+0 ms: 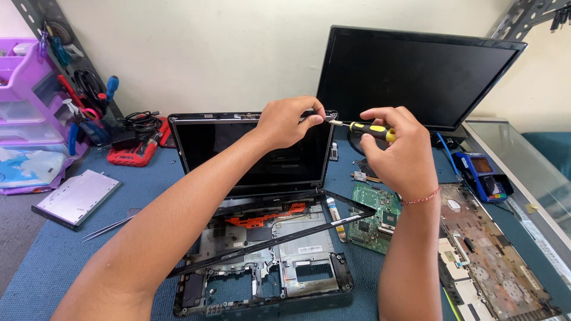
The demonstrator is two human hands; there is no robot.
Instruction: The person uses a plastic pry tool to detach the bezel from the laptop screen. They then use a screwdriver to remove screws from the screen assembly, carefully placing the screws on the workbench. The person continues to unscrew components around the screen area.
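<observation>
One laptop (256,196), one monitor (416,74), one screwdriver (366,128), one circuit board (375,217), two hands (291,122).

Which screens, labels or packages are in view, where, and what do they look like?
Laptop screen: centre, upright, dark, bezel removed; left hand grips its top edge.
Monitor: behind right, black, off.
Handheld terminal: right, blue, small dark display.
White sticker: on laptop base, rectangular.

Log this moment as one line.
left hand: grips laptop screen corner | right hand: holds screwdriver there | bezel: loose
</observation>
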